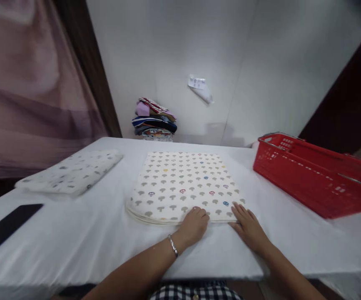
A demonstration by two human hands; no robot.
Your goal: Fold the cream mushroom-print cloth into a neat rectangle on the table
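A folded white cloth (pixel 188 179) printed with small mushrooms, mostly grey with a few coloured ones, lies flat in front of me. Several layers show along its rounded near-left corner. At its near edge my left hand (pixel 194 227), with a silver bracelet on the wrist, has its fingers curled and closed on the cloth; the fingertips are partly hidden. My right hand (pixel 249 229) rests at the near-right corner, fingers stretched out over the cloth and thumb apart at the edge.
Both hands are over a white-covered table (pixel 105 233). Left of the cloth lie another folded, patterned cloth (pixel 71 173) and a black phone-like slab (pixel 8 227). A red plastic basket (pixel 314 175) stands at right. Folded fabrics (pixel 155 121) are stacked by the wall, which bears a paper label (pixel 197 82).
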